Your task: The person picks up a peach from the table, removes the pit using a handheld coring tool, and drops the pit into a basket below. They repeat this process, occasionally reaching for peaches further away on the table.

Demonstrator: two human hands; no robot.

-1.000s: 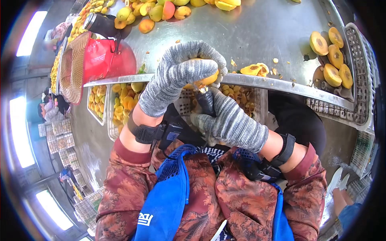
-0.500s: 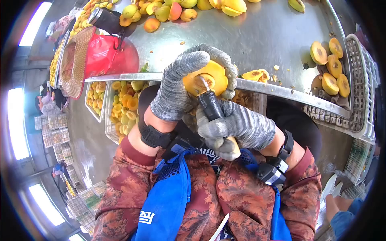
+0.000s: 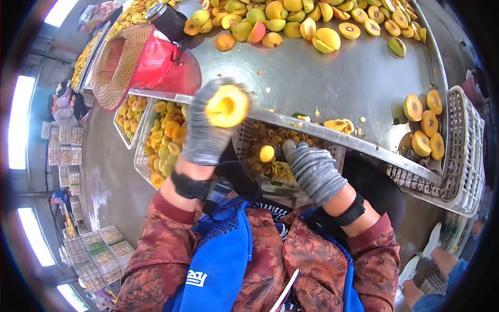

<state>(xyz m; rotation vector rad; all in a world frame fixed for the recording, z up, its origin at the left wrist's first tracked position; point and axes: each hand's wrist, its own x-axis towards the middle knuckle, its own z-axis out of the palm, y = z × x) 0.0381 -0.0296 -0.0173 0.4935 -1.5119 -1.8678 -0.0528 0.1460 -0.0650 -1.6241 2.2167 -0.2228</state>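
Observation:
My left hand (image 3: pixel 204 130), in a grey knit glove, is closed around a hollowed yellow peach half (image 3: pixel 227 106), its cut side facing me, just over the table's near edge. Motion blurs the fingers. Lower and to the right, my gloved right hand (image 3: pixel 316 171) is curled, back of the hand up, over a crate of peach stones and scraps (image 3: pixel 280 136). What it holds I cannot tell, since the fingers are mostly hidden. A small round yellow piece (image 3: pixel 266 153) shows just left of its thumb, over the crate.
The metal table (image 3: pixel 306 78) bears many peaches (image 3: pixel 265 23) at the back and several cut halves (image 3: pixel 429 123) at right. A straw hat (image 3: pixel 122 67) with red cloth lies at left. Crates of peach halves (image 3: pixel 166 140) stand below; a white crate (image 3: pixel 465 156) stands right, near a person's legs.
My hands have parted: the left has moved up and left with the peach half, the right lower and to the right. The black-handled pitting tool has left the fruit and is out of sight.

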